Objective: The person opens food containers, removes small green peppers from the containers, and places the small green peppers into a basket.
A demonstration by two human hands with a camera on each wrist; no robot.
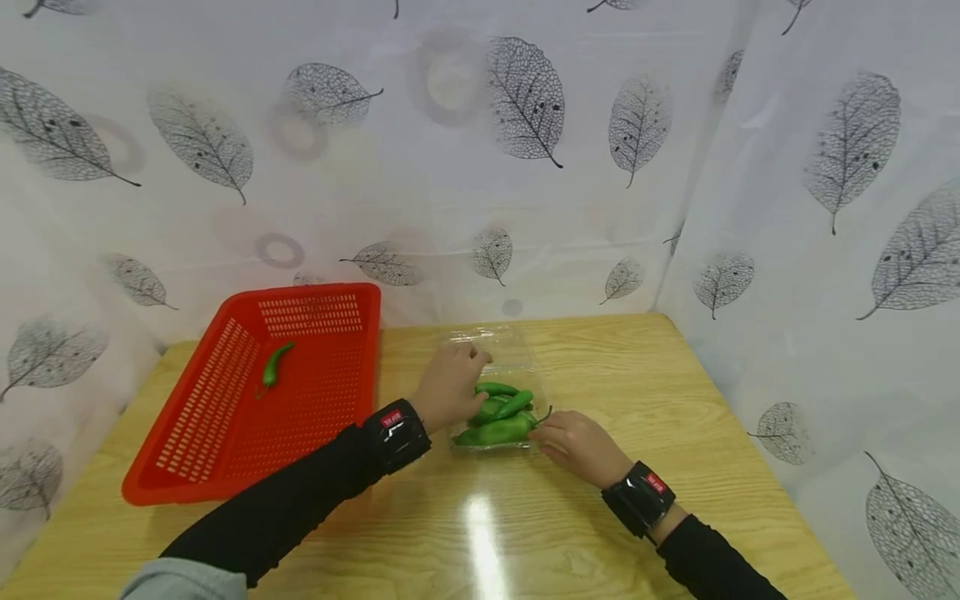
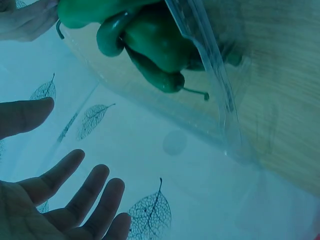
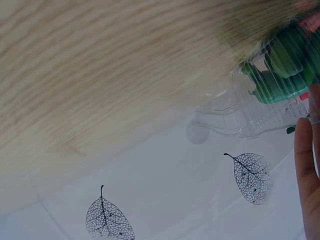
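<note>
Your left hand [image 1: 448, 385] hangs over the left side of the clear box [image 2: 216, 75], its fingers spread wide, thumb well apart, with nothing in them. Your right hand [image 1: 576, 446] is at the box's near right corner, its fingers up against the stem end of the front pepper [image 1: 497, 431]; you cannot tell from these views whether they pinch it or only touch it.

The box sits near the middle of the worktop's [image 1: 622, 367] far edge, its lid [image 1: 497, 354] folded back toward that edge. Several green peppers are piled in it, the front one lying along the near wall, its stem pointing to the right.

To your left, the red basket [image 1: 315, 408] takes up the worktop's far left corner and runs down along the left edge. One slim chili [image 1: 276, 365] lies on its floor, toward the far left. Black bands [image 1: 397, 435] circle both your wrists, and a leaf-printed sheet [image 1: 442, 183] hangs beyond the far edge.
</note>
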